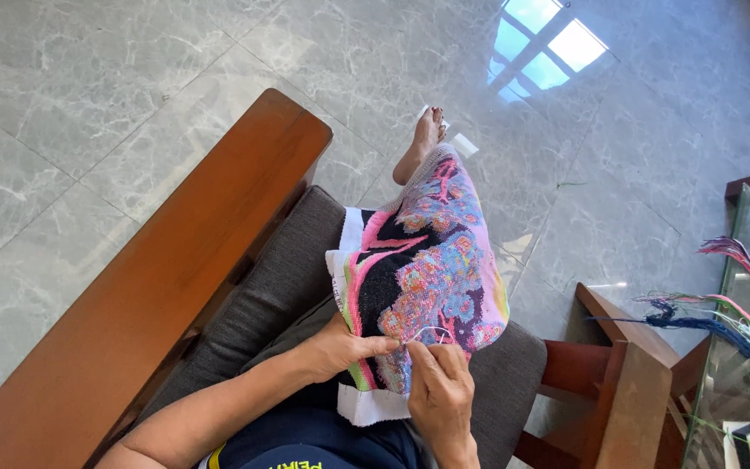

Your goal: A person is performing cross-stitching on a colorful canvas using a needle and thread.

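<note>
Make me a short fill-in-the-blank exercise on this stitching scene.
1. The embroidered cloth is draped over the person's ____.
2. The left hand and right hand meet at the cloth's ____ edge, the one nearest the camera.
3. The loose bundles of coloured thread lie on a ____ table.
4. The seat has a grey cushion and a broad ____ armrest.

Missing words: leg; lower; glass; wooden

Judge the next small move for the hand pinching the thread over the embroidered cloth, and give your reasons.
Probably draw the thread up and away until its loop lies flat. The right hand pinches it just above the embroidered cloth, where it arcs loosely, while the left hand grips the cloth's edge and steadies it on the lap.
</note>
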